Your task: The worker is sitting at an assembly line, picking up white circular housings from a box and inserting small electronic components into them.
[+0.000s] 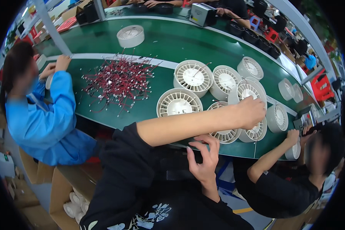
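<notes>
My left arm reaches across to the right. My left hand [252, 112] is closed, knuckles up, over a cluster of round white plastic housings with slatted grilles. Its fingers meet the lower part of one tilted housing [250, 89]; what they pinch is hidden. My right hand [205, 156] is at the bench's near edge, below my left forearm, fingers apart and slightly curled, with nothing visible in it. Just beyond it, a housing [225, 136] is partly covered by my forearm. Another housing [179, 102] stands to the left, and one more [193, 78] behind it.
A heap of red and black wires with white connectors [119, 82] lies on the green bench [157, 82]. A lone housing [130, 36] stands farther back. A person in blue [46, 122] works at left, another in black [291, 180] at right. A box [203, 14] stands across the bench.
</notes>
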Action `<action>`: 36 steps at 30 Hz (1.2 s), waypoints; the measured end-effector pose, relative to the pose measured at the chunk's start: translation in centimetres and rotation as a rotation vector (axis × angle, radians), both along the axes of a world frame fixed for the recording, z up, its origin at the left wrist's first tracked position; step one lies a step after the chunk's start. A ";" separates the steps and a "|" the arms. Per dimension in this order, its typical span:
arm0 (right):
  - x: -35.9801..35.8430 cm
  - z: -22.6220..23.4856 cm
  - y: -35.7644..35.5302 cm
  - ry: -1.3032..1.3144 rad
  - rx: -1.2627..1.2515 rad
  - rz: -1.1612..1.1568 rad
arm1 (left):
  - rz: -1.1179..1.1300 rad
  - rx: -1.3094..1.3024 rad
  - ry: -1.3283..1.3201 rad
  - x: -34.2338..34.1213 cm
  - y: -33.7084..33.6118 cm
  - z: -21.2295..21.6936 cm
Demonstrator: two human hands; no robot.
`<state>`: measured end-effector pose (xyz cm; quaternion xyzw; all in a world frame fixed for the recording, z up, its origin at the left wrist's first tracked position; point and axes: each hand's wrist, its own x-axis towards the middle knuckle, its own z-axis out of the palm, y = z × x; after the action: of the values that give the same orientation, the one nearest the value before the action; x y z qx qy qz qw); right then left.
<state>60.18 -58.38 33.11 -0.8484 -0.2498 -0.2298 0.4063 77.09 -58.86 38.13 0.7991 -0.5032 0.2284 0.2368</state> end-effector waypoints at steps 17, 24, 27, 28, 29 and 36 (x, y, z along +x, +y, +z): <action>0.9 -1.3 3.9 0.178 0.116 0.571 | 1.195 -0.105 0.163 9.8 41.0 -1.1; 2.8 -0.5 3.7 0.275 0.103 0.540 | 1.134 0.243 0.762 18.2 43.8 -4.3; 3.6 0.6 3.4 0.336 0.103 0.560 | 1.056 0.459 0.894 19.3 41.8 -6.3; 3.8 1.0 3.3 0.340 0.100 0.560 | 1.003 0.596 0.950 19.0 41.0 -6.6; 4.0 1.4 3.3 0.355 0.114 0.563 | 1.003 0.595 0.953 18.3 40.8 -7.0; 5.5 1.4 4.1 0.406 0.119 0.605 | 0.808 0.319 0.556 11.5 40.4 -9.8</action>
<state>65.67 -54.29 34.52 -0.7393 -0.3897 0.0593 0.5459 88.57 -18.49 28.38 0.9864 -0.1009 0.0008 0.1297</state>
